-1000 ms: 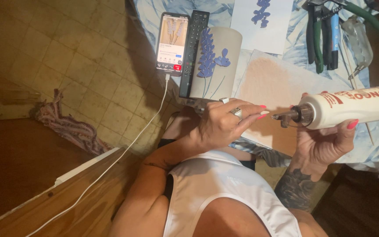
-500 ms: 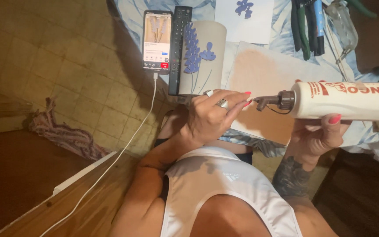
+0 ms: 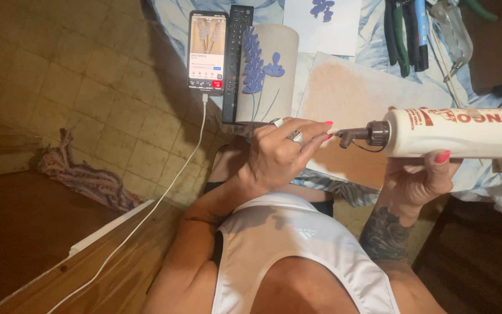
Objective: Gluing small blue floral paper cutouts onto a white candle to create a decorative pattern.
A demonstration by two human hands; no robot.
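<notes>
In the head view, the likeliest slip is at the nozzle (image 3: 352, 135): the left hand (image 3: 280, 154) pinches its dark tip with thumb and forefinger, the other fingers curled loosely, and a squeeze or jolt now could smear paste onto those fingers or drop it on the board (image 3: 350, 104) below. The right hand (image 3: 416, 180) cups the tube (image 3: 460, 132) from underneath, fingers wrapped round its body; held level and out over the lap, the tube could tip or roll if that grip eased. The tube is a fat white cartridge with red print and a threaded metal collar, lying crosswise just above the board's near edge. A thin dark thread hangs under the nozzle. Beyond stand a vase (image 3: 268, 72) with blue flowers, a phone (image 3: 206, 52) and a remote (image 3: 236, 58).
</notes>
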